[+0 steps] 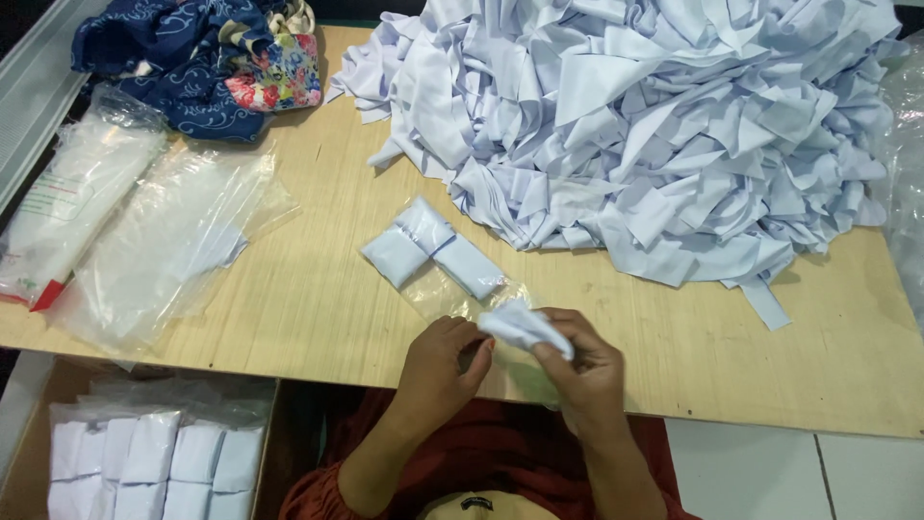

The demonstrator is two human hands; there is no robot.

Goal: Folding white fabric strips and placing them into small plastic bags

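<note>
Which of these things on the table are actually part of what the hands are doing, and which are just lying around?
In use: left hand, right hand, folded white cloth, clear bag, white cloth pile, bag stack.

Lying about: blue floral fabric, box of packets.

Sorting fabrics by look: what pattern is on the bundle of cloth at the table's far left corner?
The cloth bundle is dark blue with a pale print, plus a multicoloured floral piece; head view.

Single view, head-worn: we look steeply down and forward from above our own two hands, close over the near edge of the pale wooden counter (318, 299). Our frame reaches across to the counter's far edge, where the large heap of pale lilac cloth strips (654, 116) lies, and down left to the cardboard box of bagged white packets (154, 462). No second view overlaps.
</note>
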